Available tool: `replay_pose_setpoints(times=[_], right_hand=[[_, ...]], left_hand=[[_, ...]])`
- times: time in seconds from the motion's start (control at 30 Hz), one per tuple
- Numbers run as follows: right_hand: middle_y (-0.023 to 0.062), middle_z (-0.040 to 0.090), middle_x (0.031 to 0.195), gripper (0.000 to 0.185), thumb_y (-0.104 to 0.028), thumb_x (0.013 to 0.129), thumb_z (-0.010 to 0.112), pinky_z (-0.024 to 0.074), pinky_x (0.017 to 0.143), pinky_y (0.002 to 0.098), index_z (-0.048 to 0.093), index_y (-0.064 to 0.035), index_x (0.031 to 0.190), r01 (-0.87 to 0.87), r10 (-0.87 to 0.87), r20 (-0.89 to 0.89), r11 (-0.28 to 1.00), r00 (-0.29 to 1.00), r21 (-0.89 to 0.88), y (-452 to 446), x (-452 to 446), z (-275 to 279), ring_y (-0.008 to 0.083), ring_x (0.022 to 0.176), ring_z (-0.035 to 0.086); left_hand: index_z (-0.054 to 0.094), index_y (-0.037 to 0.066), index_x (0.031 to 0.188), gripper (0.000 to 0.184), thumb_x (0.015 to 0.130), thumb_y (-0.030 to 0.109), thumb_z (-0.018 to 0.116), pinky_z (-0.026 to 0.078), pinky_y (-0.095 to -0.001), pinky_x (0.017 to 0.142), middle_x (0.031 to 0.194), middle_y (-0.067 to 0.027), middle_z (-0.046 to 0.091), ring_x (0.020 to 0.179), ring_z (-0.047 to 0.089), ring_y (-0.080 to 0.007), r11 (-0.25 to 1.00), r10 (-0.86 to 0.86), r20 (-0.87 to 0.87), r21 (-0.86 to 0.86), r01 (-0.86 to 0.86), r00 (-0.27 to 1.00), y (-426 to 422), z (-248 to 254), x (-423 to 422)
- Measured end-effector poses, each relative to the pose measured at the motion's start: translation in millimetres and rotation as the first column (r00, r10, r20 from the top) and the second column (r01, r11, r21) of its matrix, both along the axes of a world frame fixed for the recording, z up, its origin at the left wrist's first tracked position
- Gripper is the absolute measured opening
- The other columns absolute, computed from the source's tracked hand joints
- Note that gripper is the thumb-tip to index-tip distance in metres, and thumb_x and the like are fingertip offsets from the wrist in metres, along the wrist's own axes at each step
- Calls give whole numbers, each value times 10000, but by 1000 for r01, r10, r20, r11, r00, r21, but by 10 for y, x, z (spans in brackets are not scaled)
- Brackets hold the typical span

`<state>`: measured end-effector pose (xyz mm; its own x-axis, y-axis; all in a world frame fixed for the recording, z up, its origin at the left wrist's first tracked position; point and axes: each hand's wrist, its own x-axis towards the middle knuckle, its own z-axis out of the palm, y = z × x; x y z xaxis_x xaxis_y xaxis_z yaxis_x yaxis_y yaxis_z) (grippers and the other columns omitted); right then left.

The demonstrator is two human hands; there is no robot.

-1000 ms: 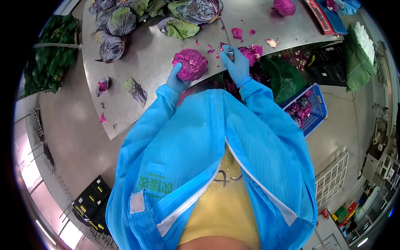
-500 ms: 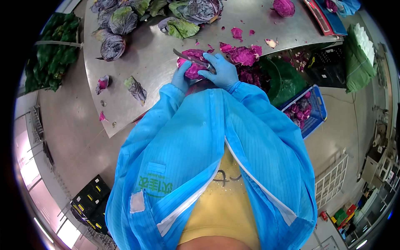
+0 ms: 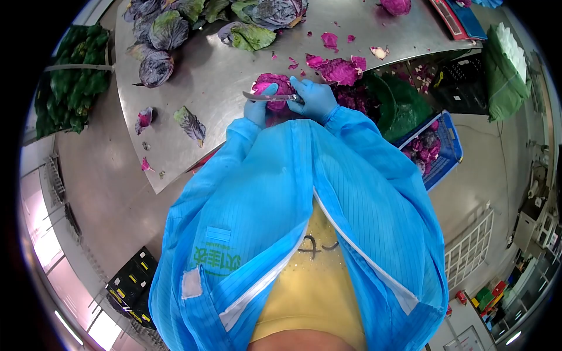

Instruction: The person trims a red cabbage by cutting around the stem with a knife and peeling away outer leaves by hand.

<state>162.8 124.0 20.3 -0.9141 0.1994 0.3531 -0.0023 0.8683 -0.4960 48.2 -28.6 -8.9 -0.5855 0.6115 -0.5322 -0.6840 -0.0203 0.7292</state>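
My left hand (image 3: pixel 256 110), in a blue glove, is closed on the left side of a red cabbage (image 3: pixel 273 83) at the table's near edge. In my right hand (image 3: pixel 317 100), gloved too, is the dark handle of a knife (image 3: pixel 270 97). The blade points left and crosses in front of the cabbage, near my left thumb. Whether the edge touches the cabbage I cannot tell. Loose purple leaves (image 3: pixel 342 71) lie just beyond my right hand. The underside of the cabbage is hidden behind my hands and sleeves.
Several untrimmed cabbages (image 3: pixel 170 29) are heaped at the table's far left. Leaf scraps (image 3: pixel 190 125) are scattered on the steel table (image 3: pixel 211 88). On the right stand a green bag (image 3: pixel 401 108) with purple leaves beside it and a blue crate (image 3: pixel 449 153) of cabbages. A peeled cabbage (image 3: pixel 396 6) sits far right.
The knife blade has turned from slanting across the cabbage to nearly level, lower and nearer me. My right hand has shifted slightly. The view has moved a little.
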Motion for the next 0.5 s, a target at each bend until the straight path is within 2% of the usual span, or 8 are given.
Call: replay_pose_setpoints(times=[0.03,0.1,0.23,0.27,0.3,0.33,0.4,0.5], right_hand=[[41,592,771,424,-322,756,649,489,535,341,578,-110,1116,16,-16,-15,1000,1000,15,-1,-3,-24,223,635,612],[41,591,758,363,-303,754,646,490,535,339,592,-114,1059,33,-30,-53,998,998,62,23,-33,-40,220,621,610],[29,584,703,169,-268,748,620,479,502,362,579,-154,866,57,-49,-135,996,990,62,-11,-49,37,229,601,604],[29,584,703,169,-268,748,620,479,502,362,579,-154,866,59,-50,-135,996,990,63,-23,-60,20,229,601,604],[30,588,704,148,-261,750,620,477,504,359,580,-153,843,106,-118,-170,992,978,-75,-45,-76,8,232,605,604],[32,593,705,128,-253,752,620,475,506,357,580,-152,819,146,-188,-195,966,963,-213,-60,-95,-1,234,609,604],[34,598,707,131,-253,753,621,477,513,356,585,-152,827,209,-248,-147,949,958,-238,-50,-109,41,236,611,604],[48,597,708,124,-239,758,624,472,522,360,591,-134,817,279,-314,-128,931,941,-233,-18,-123,156,241,611,603]], left_hand=[[533,57,1188,507,804,362,663,455,-421,919,1175,-102,576,1031,571,-249,1000,-3,0,-3,3,1000,-21,-23,7],[499,-11,1198,548,751,187,746,497,-378,865,1111,-131,594,975,601,-239,994,101,3,42,-101,995,-55,-12,33],[496,-20,1197,553,750,187,747,502,-374,862,1109,-138,595,976,603,-244,994,70,73,83,-77,995,-31,162,51],[496,-21,1199,565,743,194,752,505,-373,857,1109,-138,594,974,605,-242,996,93,96,-8,-92,991,-22,319,88],[496,-23,1200,577,737,201,757,508,-371,853,1109,-138,594,973,607,-239,989,118,117,-100,-107,986,-16,413,111],[496,-23,1200,577,737,201,757,508,-371,853,1109,-138,594,973,607,-239,989,120,116,-100,-108,986,-13,384,103],[502,13,1215,576,763,293,723,488,-402,894,1131,-132,596,1017,593,-262,997,26,-63,-67,-30,998,2,308,84],[495,-33,1196,647,695,254,787,513,-355,847,1108,-145,592,977,607,-236,994,14,-121,-102,-27,993,-6,306,15]])
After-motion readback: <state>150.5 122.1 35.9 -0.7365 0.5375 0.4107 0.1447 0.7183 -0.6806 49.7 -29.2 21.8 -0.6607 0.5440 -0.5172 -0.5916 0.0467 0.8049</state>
